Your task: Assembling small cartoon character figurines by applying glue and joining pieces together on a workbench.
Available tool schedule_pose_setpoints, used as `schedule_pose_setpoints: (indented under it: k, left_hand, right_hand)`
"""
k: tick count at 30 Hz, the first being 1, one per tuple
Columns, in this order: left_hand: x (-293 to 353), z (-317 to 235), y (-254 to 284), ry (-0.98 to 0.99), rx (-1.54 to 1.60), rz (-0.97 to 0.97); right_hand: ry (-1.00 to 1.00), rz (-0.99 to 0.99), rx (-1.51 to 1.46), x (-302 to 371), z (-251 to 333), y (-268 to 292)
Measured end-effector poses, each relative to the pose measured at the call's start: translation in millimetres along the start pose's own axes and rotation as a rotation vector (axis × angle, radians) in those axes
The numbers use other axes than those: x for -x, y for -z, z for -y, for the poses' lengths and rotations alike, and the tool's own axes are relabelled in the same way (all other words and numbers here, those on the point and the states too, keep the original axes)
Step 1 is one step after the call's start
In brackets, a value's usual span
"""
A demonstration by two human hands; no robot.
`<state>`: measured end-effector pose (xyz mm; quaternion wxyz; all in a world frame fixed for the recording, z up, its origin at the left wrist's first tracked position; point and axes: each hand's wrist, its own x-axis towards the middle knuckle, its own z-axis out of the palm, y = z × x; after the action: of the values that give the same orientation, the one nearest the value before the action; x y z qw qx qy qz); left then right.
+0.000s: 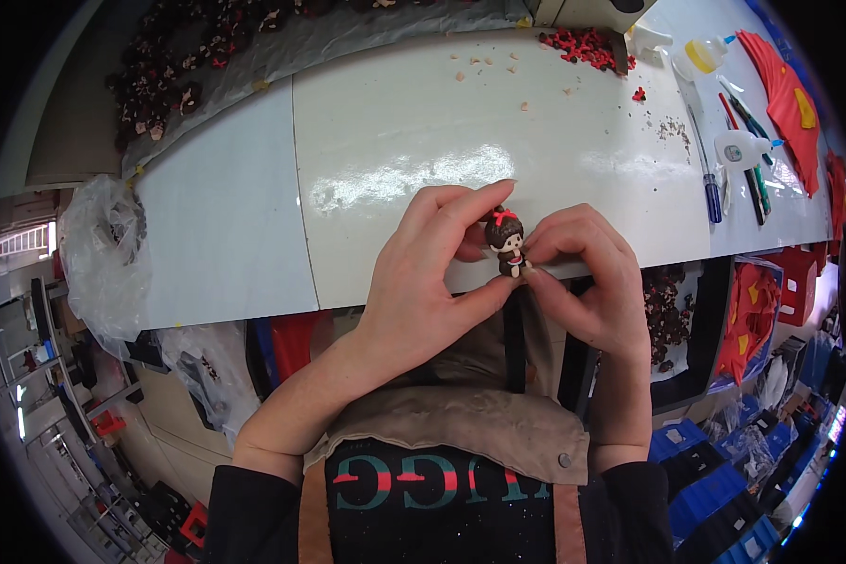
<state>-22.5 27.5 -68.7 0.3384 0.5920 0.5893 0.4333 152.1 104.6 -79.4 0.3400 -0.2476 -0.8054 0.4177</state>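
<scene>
A small brown figurine with a pale face and a red bow on its head is held upright just past the table's front edge. My left hand grips it from the left, fingers behind the head and thumb under the base. From the other side, my right hand pinches with thumb and fingertips at the figurine's lower right, by its feet. Whether a tiny part sits between those right fingertips is hidden.
On the white table lie a pile of small red pieces and pale scraps. Glue bottles, a blue-handled screwdriver and pens are at right. Many brown figurines cover a sheet at the back left. A drawer sits below the edge.
</scene>
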Motion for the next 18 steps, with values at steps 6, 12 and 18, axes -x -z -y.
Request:
schedule_pose_setpoints:
  k: [6,12,18]
  left_hand:
    - [-0.7,-2.0,-1.9,-0.040,-0.035,-0.013]
    - [-3.8,-4.3,-2.3,-0.082,-0.034,0.010]
    - [-3.3,-4.7,-3.0,-0.021,0.010,0.038]
  right_hand:
    - [0.011,-0.007,0.034,0.4,-1.0,0.6]
    - [0.055,-0.052,0.064,-0.6,0.0,1.6]
    - [0.062,-0.074,0.035,1.4,-3.5,1.1]
